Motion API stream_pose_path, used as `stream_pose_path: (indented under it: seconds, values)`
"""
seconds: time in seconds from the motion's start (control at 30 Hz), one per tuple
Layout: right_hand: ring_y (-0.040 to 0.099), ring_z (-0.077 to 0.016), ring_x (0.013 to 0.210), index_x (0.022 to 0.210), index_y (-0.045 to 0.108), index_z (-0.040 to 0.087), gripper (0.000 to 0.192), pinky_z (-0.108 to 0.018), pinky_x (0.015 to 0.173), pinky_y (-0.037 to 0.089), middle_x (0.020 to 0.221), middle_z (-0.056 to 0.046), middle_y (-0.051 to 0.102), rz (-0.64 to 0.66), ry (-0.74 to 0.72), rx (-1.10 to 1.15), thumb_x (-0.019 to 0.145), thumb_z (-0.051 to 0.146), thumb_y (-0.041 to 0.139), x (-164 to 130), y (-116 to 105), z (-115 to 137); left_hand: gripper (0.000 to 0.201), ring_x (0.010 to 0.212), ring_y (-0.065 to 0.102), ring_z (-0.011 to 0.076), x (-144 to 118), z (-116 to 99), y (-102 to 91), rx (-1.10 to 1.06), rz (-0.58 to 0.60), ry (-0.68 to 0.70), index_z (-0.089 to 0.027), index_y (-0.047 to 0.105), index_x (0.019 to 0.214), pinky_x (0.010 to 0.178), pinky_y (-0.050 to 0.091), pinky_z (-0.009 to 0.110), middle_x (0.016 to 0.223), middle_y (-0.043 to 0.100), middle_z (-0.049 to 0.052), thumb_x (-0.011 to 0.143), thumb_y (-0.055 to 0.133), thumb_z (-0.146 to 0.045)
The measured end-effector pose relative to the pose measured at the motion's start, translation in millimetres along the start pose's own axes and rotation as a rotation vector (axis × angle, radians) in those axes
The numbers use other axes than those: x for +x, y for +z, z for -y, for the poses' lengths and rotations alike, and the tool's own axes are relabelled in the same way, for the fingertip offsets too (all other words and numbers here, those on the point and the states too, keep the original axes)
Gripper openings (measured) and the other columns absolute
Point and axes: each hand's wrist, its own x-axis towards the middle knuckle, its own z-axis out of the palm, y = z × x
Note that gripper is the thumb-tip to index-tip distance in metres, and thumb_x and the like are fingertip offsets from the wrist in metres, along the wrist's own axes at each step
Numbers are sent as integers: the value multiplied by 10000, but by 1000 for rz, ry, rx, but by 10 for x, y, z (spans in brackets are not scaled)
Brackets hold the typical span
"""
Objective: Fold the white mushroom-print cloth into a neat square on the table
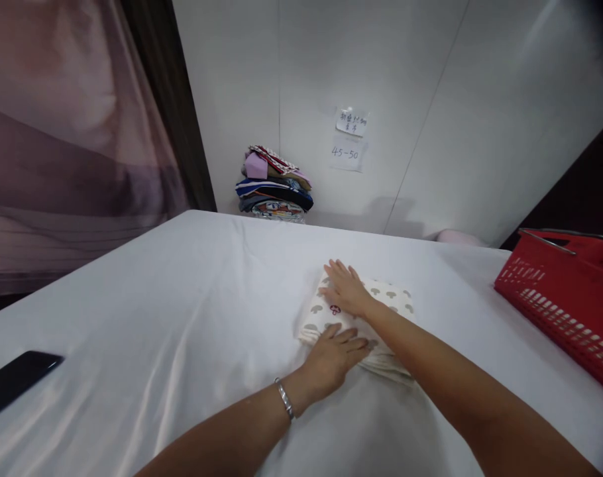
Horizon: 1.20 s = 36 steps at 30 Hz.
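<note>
A folded cream cloth (391, 301) with grey mushroom prints and one small red mushroom lies on the white-covered table (222, 291). My left hand (331, 361), with a silver bracelet at the wrist, rests on the cloth's near edge, fingers stretched out. Farther back, my right hand (346, 288) lies flat over the cloth's upper left part with its fingers spread. Neither hand grips anything. The right forearm hides part of the cloth's right side, where several folded layers show along the near edge.
A red plastic basket (570, 291) with a metal handle stands at the right. A black phone-like object (20, 381) lies at the left edge. Folded fabrics (274, 185) are stacked against the back wall, beside handwritten paper signs (348, 152). A pinkish curtain (67, 146) hangs at left.
</note>
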Motion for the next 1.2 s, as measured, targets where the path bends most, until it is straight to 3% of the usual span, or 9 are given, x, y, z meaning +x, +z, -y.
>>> stream_pose_path:
  seconds: [0.1,0.23,0.43,0.5,0.73,0.83,0.93,1.03,1.2]
  values:
    - [124,-268,1407,1414,337,132,655,-493,1113,105,1508,-126,247,80,-9,20,921,558,267,178,225,137,375,1187,472,162,22,-8,-22,-14,-4,-14,-256,555,1155,1005,281,377,1216,611,-5,855,423,-73]
    - [121,-264,1408,1402,363,149,627,-494,1115,84,1507,-102,261,63,-5,22,924,543,273,217,407,142,331,1143,495,164,45,-6,-37,-27,5,-8,-242,559,1129,994,283,381,1164,634,-5,860,435,-95]
    - [137,-257,1407,1440,288,199,635,-492,1108,123,1515,-95,237,144,38,103,919,558,250,285,206,19,429,1234,437,176,27,-11,-30,-22,30,-17,-259,520,1205,1014,267,389,1272,575,-7,840,414,-61]
    - [88,-255,1415,1459,229,192,655,-497,1112,92,1533,-93,175,56,90,62,919,562,238,308,170,-76,467,1254,424,187,18,-12,-21,-32,45,-17,-265,497,1242,1032,252,408,1298,558,-5,833,408,-59]
    - [212,-263,1382,1447,252,183,641,-493,1093,169,1515,-116,233,36,182,-23,921,548,232,304,379,-316,470,1262,423,183,21,-12,-12,-68,67,-43,-268,536,1197,1074,212,435,1285,568,-4,787,437,-60]
    - [215,-260,1383,1441,265,195,632,-500,1094,170,1512,-113,242,46,193,16,918,549,242,310,326,-324,471,1263,419,182,15,-10,-10,-60,57,-36,-264,527,1209,1070,221,432,1298,558,-6,790,440,-66]
    - [150,-270,1403,1445,266,181,647,-512,1103,139,1525,-113,197,67,205,90,915,551,254,271,182,-222,489,1270,405,185,13,-10,-3,-45,38,-21,-254,505,1242,1061,234,435,1324,537,-5,800,430,-59]
    - [64,-261,1417,1455,245,182,656,-505,1117,82,1541,-93,131,61,76,109,915,553,258,174,108,53,459,1251,422,188,29,-19,16,-44,20,-21,-259,531,1223,1045,261,425,1298,558,-3,816,436,-70]
    - [138,-273,1406,1381,407,269,603,-536,1108,22,1507,-56,269,322,-140,13,892,602,296,88,241,560,321,1095,534,191,62,-38,79,-69,20,-98,-250,642,1081,1001,331,394,1106,667,8,853,451,-127]
